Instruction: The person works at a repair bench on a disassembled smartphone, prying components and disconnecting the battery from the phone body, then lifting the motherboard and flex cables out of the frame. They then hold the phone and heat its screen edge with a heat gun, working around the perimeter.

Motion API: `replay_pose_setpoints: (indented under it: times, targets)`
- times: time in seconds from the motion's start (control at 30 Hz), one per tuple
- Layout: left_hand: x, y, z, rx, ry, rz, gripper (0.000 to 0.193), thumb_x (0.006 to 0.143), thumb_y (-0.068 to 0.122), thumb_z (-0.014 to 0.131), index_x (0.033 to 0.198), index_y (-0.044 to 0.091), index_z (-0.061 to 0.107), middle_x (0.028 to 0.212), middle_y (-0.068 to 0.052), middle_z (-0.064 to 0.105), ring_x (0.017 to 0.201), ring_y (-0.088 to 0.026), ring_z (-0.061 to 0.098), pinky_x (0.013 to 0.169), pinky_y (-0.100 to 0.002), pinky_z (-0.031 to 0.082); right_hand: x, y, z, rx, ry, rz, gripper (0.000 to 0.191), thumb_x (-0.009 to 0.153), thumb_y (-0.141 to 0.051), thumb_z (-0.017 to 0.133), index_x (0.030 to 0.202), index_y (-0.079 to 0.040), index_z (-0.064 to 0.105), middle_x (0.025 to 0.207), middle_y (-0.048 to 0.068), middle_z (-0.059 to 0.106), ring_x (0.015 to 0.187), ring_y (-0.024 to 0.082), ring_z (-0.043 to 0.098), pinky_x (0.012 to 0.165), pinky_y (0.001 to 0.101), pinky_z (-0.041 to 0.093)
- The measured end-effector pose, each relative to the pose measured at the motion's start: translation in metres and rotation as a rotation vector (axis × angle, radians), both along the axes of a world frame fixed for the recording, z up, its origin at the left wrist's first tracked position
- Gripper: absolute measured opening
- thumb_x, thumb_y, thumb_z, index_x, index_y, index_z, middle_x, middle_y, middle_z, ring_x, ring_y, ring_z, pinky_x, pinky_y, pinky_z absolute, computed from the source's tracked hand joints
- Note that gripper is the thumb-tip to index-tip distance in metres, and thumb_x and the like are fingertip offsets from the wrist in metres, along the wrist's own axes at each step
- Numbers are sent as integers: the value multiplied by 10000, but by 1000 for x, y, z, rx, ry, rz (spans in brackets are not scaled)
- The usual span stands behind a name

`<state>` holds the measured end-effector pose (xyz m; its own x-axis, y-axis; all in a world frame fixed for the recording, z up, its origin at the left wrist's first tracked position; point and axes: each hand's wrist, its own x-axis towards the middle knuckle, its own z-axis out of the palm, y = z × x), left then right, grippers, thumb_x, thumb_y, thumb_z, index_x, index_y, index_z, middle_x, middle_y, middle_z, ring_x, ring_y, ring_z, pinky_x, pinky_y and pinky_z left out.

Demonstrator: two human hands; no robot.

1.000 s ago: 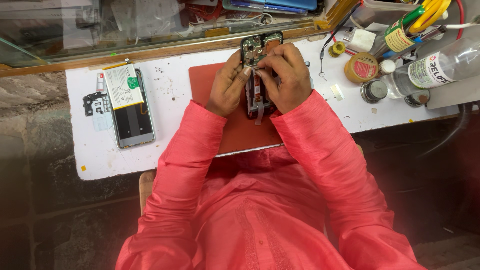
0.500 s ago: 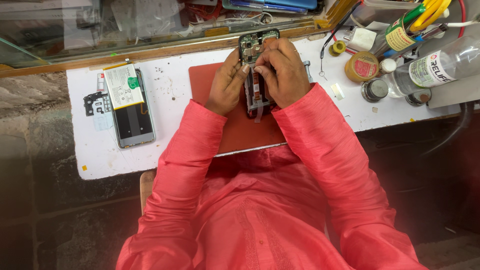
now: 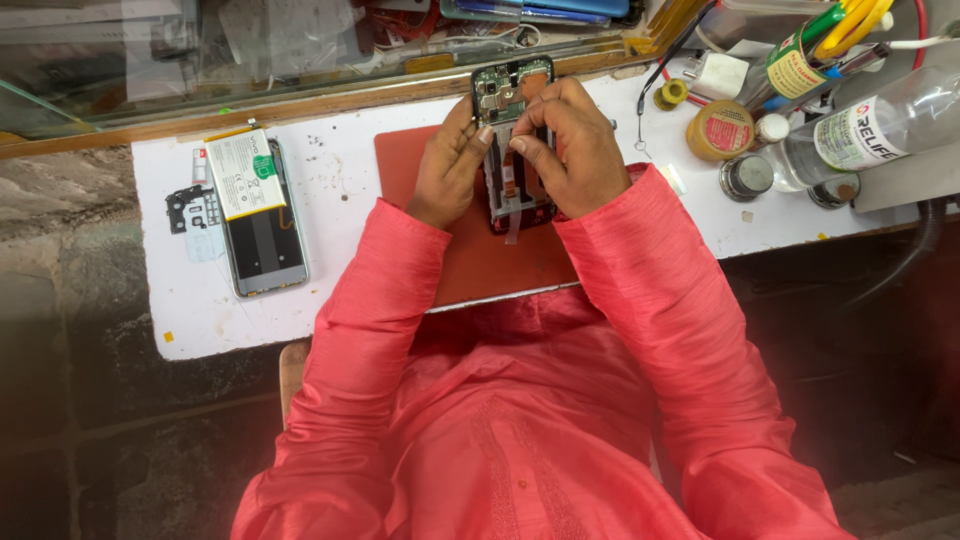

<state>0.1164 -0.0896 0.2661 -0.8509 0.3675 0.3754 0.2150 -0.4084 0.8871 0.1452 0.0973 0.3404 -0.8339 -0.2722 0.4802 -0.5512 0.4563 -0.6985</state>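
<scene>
Little has shifted: both hands, left hand and right hand, stay at upper centre; fingers pinching the opened phone above the red mat.

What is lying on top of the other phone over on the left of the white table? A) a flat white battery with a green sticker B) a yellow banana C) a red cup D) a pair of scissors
A: a flat white battery with a green sticker lies across the upper part of the spare phone on the white table.
</scene>
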Motion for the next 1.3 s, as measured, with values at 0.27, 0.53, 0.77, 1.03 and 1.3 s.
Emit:
replay_pose_setpoints:
  times: [0.27, 0.53, 0.77, 1.03, 1.3]
  targets:
    - [0, -1, 1, 1, -32, -16, 438, 1144, 105, 447, 1567, 13, 382, 1471, -123, 592, 1400, -189, 541, 1214, -344, 424, 0, 2, -3, -10, 1, 9, 134, 927, 4, 777, 973, 13, 651, 1114, 127, 615, 1064, 263, 649, 936, 354, 534]
    - [1, -2, 1, -16, -22, -9, 430, 1157, 138, 447, 1561, 1, 394, 1440, -122, 615, 1368, -184, 565, 1199, -342, 444, 9, 6, -2, 47, -33, 99, 133, 972, 2, 724, 1017, 4, 599, 1261, 144, 584, 1084, 264, 636, 922, 338, 538]
    - [3, -1, 7, -8, -7, -15, 429, 1162, 139, 447, 1562, -7, 395, 1442, -125, 613, 1368, -182, 562, 1199, -338, 445, 24, 13, 4, 74, -197, 177, 108, 966, 14, 673, 998, -12, 573, 1392, 165, 559, 928, 196, 627, 824, 314, 538]
    - [4, 1, 2, -58, -5, 43, 431, 1138, 58, 435, 1558, -9, 372, 1377, -120, 650, 1278, -162, 608, 1116, -301, 481, 36, 26, 8, 57, -241, 302, 86, 1014, -58, 642, 1019, -28, 562, 1313, 177, 605, 1129, 257, 671, 899, 337, 545]
    - [-3, 1, -18, -153, -16, 275, 354, 1110, -37, 520, 1460, 17, 512, 932, 6, 623, 728, -11, 451, 633, -178, 359, 67, 26, 0, 19, -326, 414, 152, 1040, -49, 591, 1179, -39, 529, 1149, 115, 651, 1227, 284, 635, 1074, 378, 484]
